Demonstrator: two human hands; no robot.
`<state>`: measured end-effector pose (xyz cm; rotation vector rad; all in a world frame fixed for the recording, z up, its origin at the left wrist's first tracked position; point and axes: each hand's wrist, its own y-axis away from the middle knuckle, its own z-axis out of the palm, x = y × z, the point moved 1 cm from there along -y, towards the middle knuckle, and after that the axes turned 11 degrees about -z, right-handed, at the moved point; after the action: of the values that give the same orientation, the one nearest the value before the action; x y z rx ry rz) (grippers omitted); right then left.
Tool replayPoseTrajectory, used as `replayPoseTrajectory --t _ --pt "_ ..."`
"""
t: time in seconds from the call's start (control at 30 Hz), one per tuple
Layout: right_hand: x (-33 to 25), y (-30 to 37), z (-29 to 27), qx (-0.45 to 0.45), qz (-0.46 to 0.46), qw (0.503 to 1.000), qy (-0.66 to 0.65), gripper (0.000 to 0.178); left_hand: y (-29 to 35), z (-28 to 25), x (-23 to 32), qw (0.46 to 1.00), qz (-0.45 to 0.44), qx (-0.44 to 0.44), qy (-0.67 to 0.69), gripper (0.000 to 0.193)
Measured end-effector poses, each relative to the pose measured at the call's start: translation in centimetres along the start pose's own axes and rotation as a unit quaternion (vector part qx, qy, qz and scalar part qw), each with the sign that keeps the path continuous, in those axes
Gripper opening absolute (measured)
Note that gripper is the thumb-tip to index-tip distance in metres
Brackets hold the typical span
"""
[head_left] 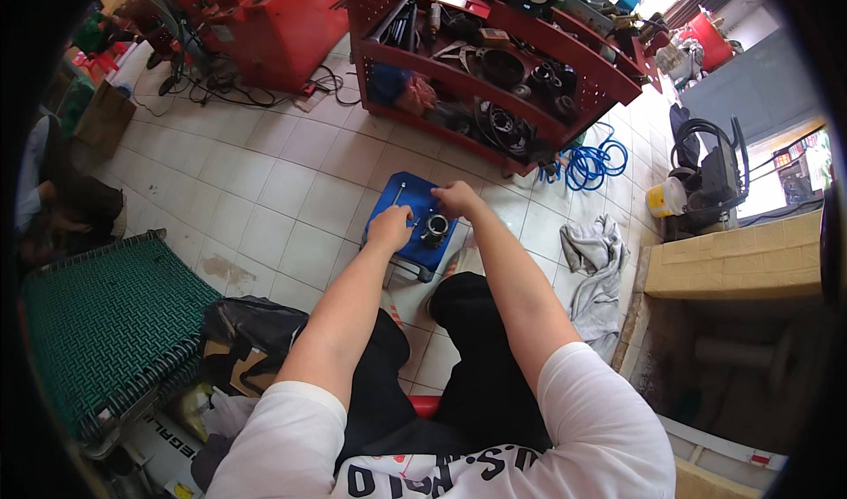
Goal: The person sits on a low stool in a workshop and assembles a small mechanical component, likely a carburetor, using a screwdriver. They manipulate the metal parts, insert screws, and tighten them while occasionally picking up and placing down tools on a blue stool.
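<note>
A small blue stool (426, 253) stands on the floor in front of my knees. On its right half sits a dark metal part with a round silver-rimmed opening (436, 224), perhaps a carburetor. My left hand (389, 229) is closed at the left side of this part, its fingertips pinched over the stool. What they hold is too small to name. Just beyond the part, my right hand (455, 201) is also closed, its fingers bent toward the stool top; their contents are hidden. A thin metal hand tool (401, 193) lies near the stool's far left edge.
A red tool cart (494, 89) full of parts stands ahead. Coiled blue hose (593, 165) and a grey cloth (595, 265) lie on the floor to the right. At left are a green woven chair (123, 322) and another person (66, 203).
</note>
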<state>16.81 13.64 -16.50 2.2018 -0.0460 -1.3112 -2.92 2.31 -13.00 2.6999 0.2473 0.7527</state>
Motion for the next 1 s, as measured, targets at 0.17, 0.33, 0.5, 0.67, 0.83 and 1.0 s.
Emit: replayPoseTrajectory --t 0.17,0.33,0.5,0.67,0.83,1.0 --pt "-4.6 1.5 -3.2 -0.089 0.001 0.996 0.031 0.049 1.2 1.7 -0.3 0.998 0.043 0.005 -0.035 0.025" --pt "-0.8 0.4 -2.0 -0.033 -0.054 0.995 0.073 0.033 0.6 3.4 -1.5 0.993 0.070 0.008 -0.094 0.025" --pt "5.2 -0.2 0.3 0.025 -0.103 0.992 0.064 0.029 -0.1 3.1 -0.8 0.993 0.045 -0.003 -0.107 0.024" --pt "3.9 0.4 1.8 0.069 -0.227 0.954 0.181 0.033 1.1 2.3 -0.2 0.995 0.075 0.025 -0.054 0.026" --pt "4.0 0.5 2.5 0.056 -0.245 0.942 0.224 0.029 0.8 3.4 -0.8 0.997 0.067 0.019 -0.045 0.023" --pt "4.2 0.3 2.3 0.055 -0.209 0.950 0.223 0.023 -0.1 4.0 -1.3 0.996 0.053 0.004 -0.065 0.011"
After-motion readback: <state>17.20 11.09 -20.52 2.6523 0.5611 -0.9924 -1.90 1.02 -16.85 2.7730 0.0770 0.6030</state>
